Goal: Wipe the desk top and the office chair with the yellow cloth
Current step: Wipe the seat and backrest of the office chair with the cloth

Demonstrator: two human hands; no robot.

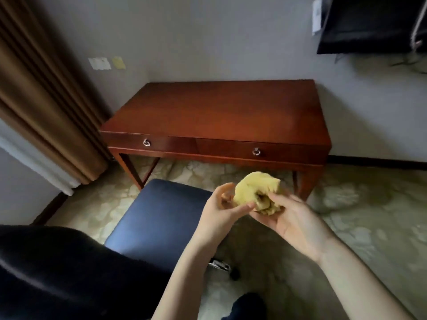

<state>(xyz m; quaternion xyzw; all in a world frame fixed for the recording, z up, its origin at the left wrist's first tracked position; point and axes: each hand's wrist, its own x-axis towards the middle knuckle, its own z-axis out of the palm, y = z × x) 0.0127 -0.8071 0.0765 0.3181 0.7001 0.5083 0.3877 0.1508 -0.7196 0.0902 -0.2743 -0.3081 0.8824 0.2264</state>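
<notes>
Partly hidden: the yellow cloth [256, 192] is bunched into a ball, and fingers cover its lower folds.
Hard to make out: the office chair [159, 215] shows its blue seat plainly. Its base is only a bit of metal and a dark castor [234, 277] by the left forearm. The chair back [57, 273] is a blurred dark mass.
Cut off: a dark screen [369, 24] at upper right and a brown curtain [41, 100] at left both run out of view.
Left hand [221, 209]: curled round the cloth's left side.
Right hand [291, 222]: cups the cloth from below, fingertips tucked into the folds.
Cloth's place: in the air between both hands, in front of the worktop's near edge and just right of the seat, touching neither.
Worktop [219, 107]: red-brown wood set into the room's corner, with its near and right edges open.
Open room: patterned floor [369, 204] lies between seat and worktop and spreads to the right.
Drawers [226, 147]: two under the near edge, each with a ring pull [146, 142], both closed, so their contents cannot be seen.
</notes>
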